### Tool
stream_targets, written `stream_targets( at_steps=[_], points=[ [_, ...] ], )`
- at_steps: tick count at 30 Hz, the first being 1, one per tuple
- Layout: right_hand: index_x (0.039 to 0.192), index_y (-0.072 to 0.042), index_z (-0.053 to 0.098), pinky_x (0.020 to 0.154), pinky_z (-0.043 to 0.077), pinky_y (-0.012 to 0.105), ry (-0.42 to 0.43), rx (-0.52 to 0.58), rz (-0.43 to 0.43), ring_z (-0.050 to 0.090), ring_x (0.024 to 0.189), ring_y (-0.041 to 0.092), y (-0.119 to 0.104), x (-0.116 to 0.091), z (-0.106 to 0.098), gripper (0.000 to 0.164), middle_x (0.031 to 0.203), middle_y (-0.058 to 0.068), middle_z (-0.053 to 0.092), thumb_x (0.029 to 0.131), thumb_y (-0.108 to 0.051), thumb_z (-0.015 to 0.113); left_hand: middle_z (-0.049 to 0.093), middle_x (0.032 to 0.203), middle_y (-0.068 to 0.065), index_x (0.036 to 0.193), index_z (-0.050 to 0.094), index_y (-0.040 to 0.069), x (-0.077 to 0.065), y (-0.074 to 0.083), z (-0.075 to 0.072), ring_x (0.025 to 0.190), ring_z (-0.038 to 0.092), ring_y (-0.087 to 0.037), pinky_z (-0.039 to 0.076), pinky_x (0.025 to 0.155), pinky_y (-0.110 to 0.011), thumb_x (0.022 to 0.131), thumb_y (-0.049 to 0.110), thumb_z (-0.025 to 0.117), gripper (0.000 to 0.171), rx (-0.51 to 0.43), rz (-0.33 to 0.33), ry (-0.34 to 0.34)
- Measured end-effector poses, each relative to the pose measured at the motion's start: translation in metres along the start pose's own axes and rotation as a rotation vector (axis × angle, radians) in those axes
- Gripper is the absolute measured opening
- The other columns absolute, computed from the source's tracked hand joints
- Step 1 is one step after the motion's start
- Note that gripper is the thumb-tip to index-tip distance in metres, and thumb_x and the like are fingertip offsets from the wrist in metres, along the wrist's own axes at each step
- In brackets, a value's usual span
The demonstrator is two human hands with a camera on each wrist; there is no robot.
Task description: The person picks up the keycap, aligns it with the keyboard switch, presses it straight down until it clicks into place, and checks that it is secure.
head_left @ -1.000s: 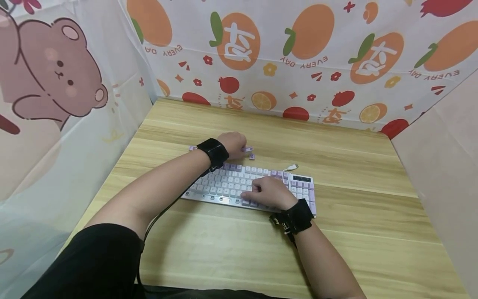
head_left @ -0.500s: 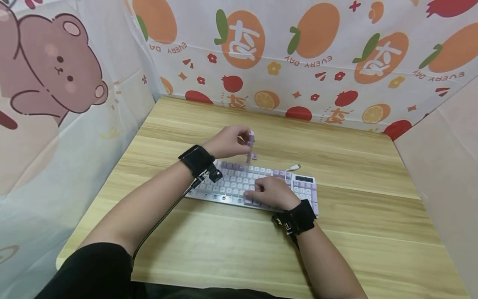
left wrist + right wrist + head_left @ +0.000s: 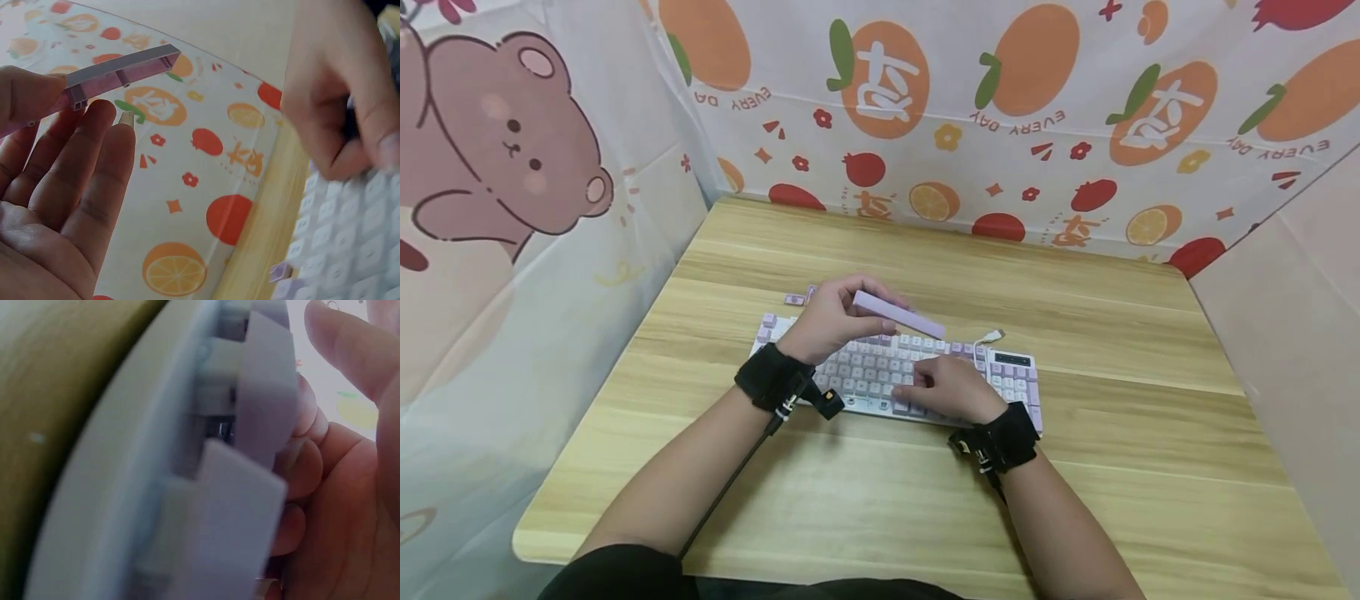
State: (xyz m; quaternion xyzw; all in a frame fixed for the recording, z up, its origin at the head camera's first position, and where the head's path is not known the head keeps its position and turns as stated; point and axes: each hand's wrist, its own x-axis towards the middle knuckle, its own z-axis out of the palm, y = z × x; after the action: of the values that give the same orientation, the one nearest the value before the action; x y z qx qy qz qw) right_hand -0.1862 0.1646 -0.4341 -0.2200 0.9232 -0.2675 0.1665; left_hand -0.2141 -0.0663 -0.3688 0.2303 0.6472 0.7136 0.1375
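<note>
My left hand [image 3: 838,321] pinches a long lilac spacebar keycap [image 3: 898,315] between thumb and fingers, above the back of a white and lilac keyboard [image 3: 868,367]. The left wrist view shows the hollow, ribbed underside of the spacebar [image 3: 128,69], with the other fingers spread below it. My right hand [image 3: 951,387] rests on the right-centre keys, its fingers loosely bent. Seen close up in the right wrist view, lilac keycaps [image 3: 269,387] at the keyboard's front edge stand beside these fingers. Part of the keyboard is hidden under both hands.
Loose lilac keycaps [image 3: 794,299] lie behind the keyboard at the left. A white USB plug [image 3: 992,337] lies by its back right edge. The wooden table [image 3: 1112,400] meets a fruit-print curtain [image 3: 947,92] at the back.
My left hand has lifted the spacebar off the table behind the keyboard, brought it nearer and turned it from upright to nearly level. My right hand stays in place.
</note>
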Motion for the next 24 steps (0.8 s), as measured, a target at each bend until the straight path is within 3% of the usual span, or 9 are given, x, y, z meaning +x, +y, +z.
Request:
stream_targets(
  at_steps=[4,9,12,15,18,20,24],
  points=[
    [0.066,-0.025,0.059,0.052,0.038,0.030,0.014,0.032,0.004,0.051,0.054,0.012,0.002,-0.002,-0.002,0.043,0.057,-0.008,0.052,0.087,-0.062,0.063,0.069,0.115,-0.015,0.100,0.066,0.008,-0.008,-0.003,0.003,0.102,0.068,-0.025,0.059,0.080,-0.037,0.082,-0.006,0.074,0.024,-0.066,-0.008,0.016],
    [0.069,-0.025,0.059,0.054,0.041,0.029,0.100,0.098,-0.040,0.051,0.056,0.011,0.007,-0.003,-0.006,0.035,0.060,-0.009,0.054,0.090,-0.052,0.065,0.072,0.111,-0.005,0.096,0.066,0.011,-0.015,-0.010,0.004,0.107,0.065,-0.025,0.057,0.080,-0.031,0.081,-0.010,0.072,0.026,-0.111,-0.014,0.034],
    [0.079,-0.022,0.062,0.054,0.041,0.029,0.212,0.163,-0.067,0.050,0.058,0.012,0.008,-0.005,-0.010,0.024,0.066,-0.006,0.055,0.093,-0.041,0.065,0.073,0.111,-0.004,0.095,0.067,0.012,-0.017,-0.012,0.003,0.108,0.064,-0.026,0.057,0.081,-0.031,0.081,-0.012,0.071,0.028,-0.136,-0.012,0.031],
    [0.102,-0.016,0.065,0.056,0.044,0.028,0.380,0.232,-0.105,0.053,0.064,0.014,0.007,-0.006,-0.014,0.009,0.080,-0.002,0.061,0.095,-0.022,0.063,0.072,0.112,-0.005,0.096,0.067,0.011,-0.017,-0.014,0.001,0.108,0.064,-0.027,0.057,0.083,-0.034,0.082,-0.010,0.071,0.026,-0.130,-0.004,0.032],
    [0.126,-0.011,0.058,0.063,0.049,0.028,0.529,0.307,-0.211,0.059,0.079,0.016,0.004,-0.009,-0.017,0.040,0.106,0.004,0.065,0.088,0.001,0.058,0.072,0.112,-0.007,0.096,0.067,0.010,-0.017,-0.015,-0.001,0.109,0.065,-0.027,0.057,0.084,-0.036,0.082,-0.009,0.072,0.024,-0.107,0.002,0.045],
    [0.136,-0.008,0.052,0.070,0.052,0.032,0.579,0.339,-0.312,0.060,0.092,0.020,0.000,-0.010,-0.018,0.059,0.125,0.009,0.061,0.080,0.010,0.056,0.071,0.114,-0.011,0.096,0.067,0.009,-0.017,-0.015,-0.001,0.108,0.066,-0.027,0.057,0.084,-0.036,0.082,-0.008,0.073,0.023,-0.090,0.006,0.051],
    [0.141,-0.005,0.047,0.075,0.053,0.036,0.601,0.298,-0.492,0.058,0.100,0.023,-0.016,-0.014,-0.020,0.065,0.132,0.014,0.056,0.080,0.005,0.068,0.069,0.116,-0.015,0.098,0.067,0.008,-0.017,-0.017,0.000,0.106,0.064,-0.028,0.057,0.083,-0.033,0.081,-0.006,0.074,0.023,-0.060,0.010,0.046]
  ],
)
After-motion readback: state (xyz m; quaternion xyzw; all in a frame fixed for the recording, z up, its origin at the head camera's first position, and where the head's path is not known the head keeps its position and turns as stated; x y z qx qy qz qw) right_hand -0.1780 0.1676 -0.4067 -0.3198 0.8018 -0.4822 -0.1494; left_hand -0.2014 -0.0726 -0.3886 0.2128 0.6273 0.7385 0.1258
